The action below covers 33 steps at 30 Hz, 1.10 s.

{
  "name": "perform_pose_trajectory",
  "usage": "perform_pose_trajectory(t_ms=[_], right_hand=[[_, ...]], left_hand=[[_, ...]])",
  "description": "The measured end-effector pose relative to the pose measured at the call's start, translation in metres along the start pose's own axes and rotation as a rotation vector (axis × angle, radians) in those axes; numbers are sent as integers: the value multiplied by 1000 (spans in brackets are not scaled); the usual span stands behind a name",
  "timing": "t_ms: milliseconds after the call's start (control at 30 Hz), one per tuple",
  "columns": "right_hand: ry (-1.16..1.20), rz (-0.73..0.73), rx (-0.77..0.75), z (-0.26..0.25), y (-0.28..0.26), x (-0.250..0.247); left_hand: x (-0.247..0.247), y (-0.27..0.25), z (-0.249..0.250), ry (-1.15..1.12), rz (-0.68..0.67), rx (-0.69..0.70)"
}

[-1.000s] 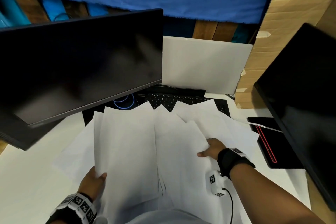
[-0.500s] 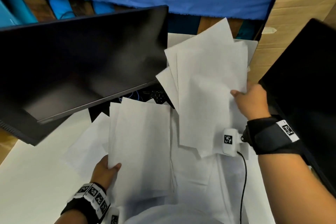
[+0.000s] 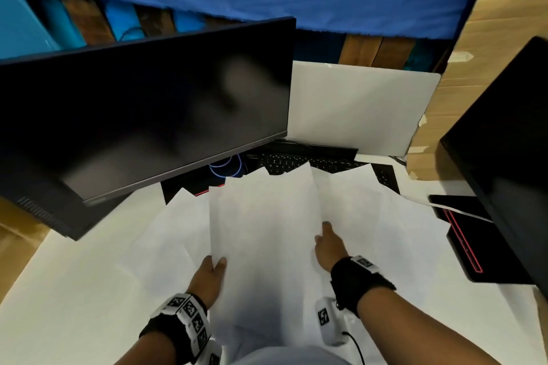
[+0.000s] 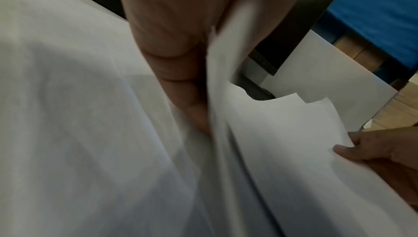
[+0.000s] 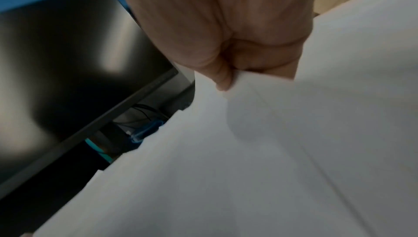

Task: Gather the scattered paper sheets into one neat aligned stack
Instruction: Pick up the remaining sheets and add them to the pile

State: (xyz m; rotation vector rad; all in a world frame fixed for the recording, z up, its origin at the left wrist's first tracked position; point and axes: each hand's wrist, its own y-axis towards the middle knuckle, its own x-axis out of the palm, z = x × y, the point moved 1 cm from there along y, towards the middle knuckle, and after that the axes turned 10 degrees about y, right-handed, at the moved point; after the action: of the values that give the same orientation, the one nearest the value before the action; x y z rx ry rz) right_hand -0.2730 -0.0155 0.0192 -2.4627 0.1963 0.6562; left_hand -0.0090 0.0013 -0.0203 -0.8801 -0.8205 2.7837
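A bundle of white paper sheets (image 3: 264,231) is held over the desk in front of me. My left hand (image 3: 215,265) pinches its left edge, thumb on top and fingers (image 4: 181,83) underneath. On the bundle's right edge my right hand (image 3: 324,234) grips with the thumb (image 5: 222,81) on top; the left wrist view catches the right hand (image 4: 371,148) at that edge too. The sheet tops are uneven and fanned. More loose sheets lie flat on the desk to the left (image 3: 166,234) and right (image 3: 376,210) of the bundle.
A dark monitor (image 3: 142,115) overhangs the desk's left part and a second monitor (image 3: 510,157) stands at the right. A black keyboard (image 3: 296,161) lies behind the papers. Behind it leans a white panel (image 3: 355,109), with a black red-lined pad (image 3: 462,243) and cardboard (image 3: 474,53) at right.
My right hand, which lifted a fan of sheets high half a second ago, has brought them down onto the left hand's bundle. Both hands now hold one bundle near the middle.
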Motion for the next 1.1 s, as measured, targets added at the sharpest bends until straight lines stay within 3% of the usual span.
perform_pose_trajectory(t_ms=[200,367,467,567,667,767,867,1100], right_hand=[[17,9,146,17,11,19],[-45,-56,118,14,11,29],[-6,198,117,19,17,6],[-87,550,322,32,18,-33],[38,582,521,51,22,-57],[251,479,437,64,31,-61],[296,413,295,69,31,-61],[400,594,148,78,16,-99]], left_hand=[[6,10,-4,-60,2,28],[11,9,-6,6,3,94],[5,15,-11,83,123,43],[-5,22,-25,57,205,-33],[-10,26,-39,15,225,-89],[-9,28,-42,-13,230,-114],[-8,27,-38,-9,238,-125],[-9,26,-38,21,242,-144]])
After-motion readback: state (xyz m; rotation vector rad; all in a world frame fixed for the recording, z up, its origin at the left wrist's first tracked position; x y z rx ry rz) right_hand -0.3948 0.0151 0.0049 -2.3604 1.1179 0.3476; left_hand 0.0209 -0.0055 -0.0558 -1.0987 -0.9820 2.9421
